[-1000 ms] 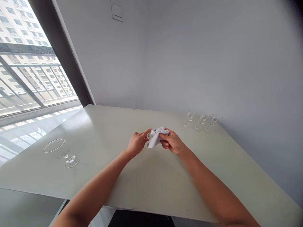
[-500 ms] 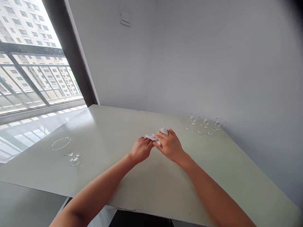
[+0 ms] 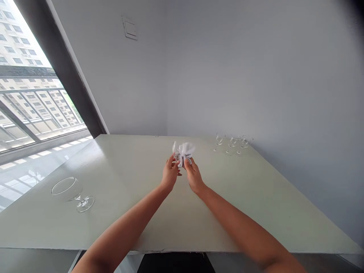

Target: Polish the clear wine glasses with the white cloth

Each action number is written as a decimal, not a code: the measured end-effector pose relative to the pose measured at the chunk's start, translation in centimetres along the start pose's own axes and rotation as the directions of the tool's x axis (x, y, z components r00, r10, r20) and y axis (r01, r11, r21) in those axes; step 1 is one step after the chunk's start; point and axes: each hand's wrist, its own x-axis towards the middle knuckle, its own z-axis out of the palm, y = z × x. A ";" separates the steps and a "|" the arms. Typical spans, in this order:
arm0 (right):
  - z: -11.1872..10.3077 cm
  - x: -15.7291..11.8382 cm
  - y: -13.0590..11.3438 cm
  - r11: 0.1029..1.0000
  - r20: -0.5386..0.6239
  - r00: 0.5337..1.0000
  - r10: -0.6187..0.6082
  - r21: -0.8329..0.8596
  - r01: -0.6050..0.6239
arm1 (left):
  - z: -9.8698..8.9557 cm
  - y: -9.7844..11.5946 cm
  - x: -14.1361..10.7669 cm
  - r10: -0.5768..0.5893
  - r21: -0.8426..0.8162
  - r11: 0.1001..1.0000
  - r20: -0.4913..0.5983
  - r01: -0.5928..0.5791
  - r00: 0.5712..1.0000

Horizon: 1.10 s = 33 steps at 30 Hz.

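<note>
Over the middle of the table, my left hand is closed around the lower part of a small clear wine glass. The bowl shows above my fingers; its stem and foot are mostly hidden. Close beside it, my right hand grips a bunched white cloth. The cloth sticks up above the fingers and is right next to the glass, its upper edge blurred. Whether cloth and glass touch I cannot tell.
A larger stemmed glass stands at the left of the pale table. Three small stemmed glasses, including one wine glass, stand at the back right near the grey wall. A window is at the left.
Both hands have turned upward from a palms-down pose over the cloth. The glass in my left hand now shows, and the cloth is bunched upright. The camera view has shifted slightly.
</note>
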 end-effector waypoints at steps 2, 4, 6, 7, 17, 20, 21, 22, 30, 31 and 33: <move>0.7 -0.4 0.0 0.999 -0.003 1.000 -0.004 -0.041 0.004 | 0.9 0.5 -0.3 0.026 -0.077 0.997 -0.033 -0.029 0.999; 1.0 -0.4 0.0 0.999 -0.016 0.999 0.033 -0.030 -0.034 | 1.7 0.7 -0.6 0.072 -0.116 0.990 -0.073 -0.080 0.995; 0.8 0.0 0.3 0.996 -0.040 0.995 0.086 -0.011 -0.087 | 2.1 0.8 -0.8 0.080 -0.126 0.988 -0.079 -0.090 0.994; 0.5 0.2 0.4 0.994 -0.052 0.992 0.112 0.001 -0.112 | 2.1 0.9 -0.8 0.074 -0.115 0.990 -0.072 -0.082 0.995; -3.7 0.9 -1.0 0.828 0.349 0.797 0.493 0.094 -0.553 | -1.6 2.8 1.4 -0.034 -0.244 0.960 0.394 0.140 0.918; -4.6 0.9 -0.5 0.886 0.272 0.845 0.460 -0.079 -0.457 | -1.7 2.2 1.5 -0.063 -0.178 0.977 0.270 0.115 0.961; -5.1 1.0 -0.3 0.903 0.221 0.879 0.424 -0.181 -0.390 | -1.7 1.9 1.5 -0.074 -0.165 0.980 0.216 0.112 0.973; -5.6 1.1 -0.2 0.901 0.161 0.914 0.373 -0.297 -0.316 | -1.7 1.6 1.5 -0.089 -0.168 0.979 0.175 0.119 0.980; -6.4 -1.0 -2.6 0.315 0.405 0.899 -0.169 -0.842 0.439 | -2.8 0.1 1.6 -0.214 -0.340 0.918 0.002 0.202 0.977; -5.8 -1.6 -2.7 0.254 0.539 0.828 -0.156 -0.788 0.561 | -2.7 0.2 1.5 -0.220 -0.335 0.918 0.017 0.213 0.975; -4.9 -2.4 -2.3 0.176 0.686 0.717 -0.121 -0.696 0.696 | -2.6 0.5 1.1 -0.214 -0.321 0.920 0.069 0.225 0.974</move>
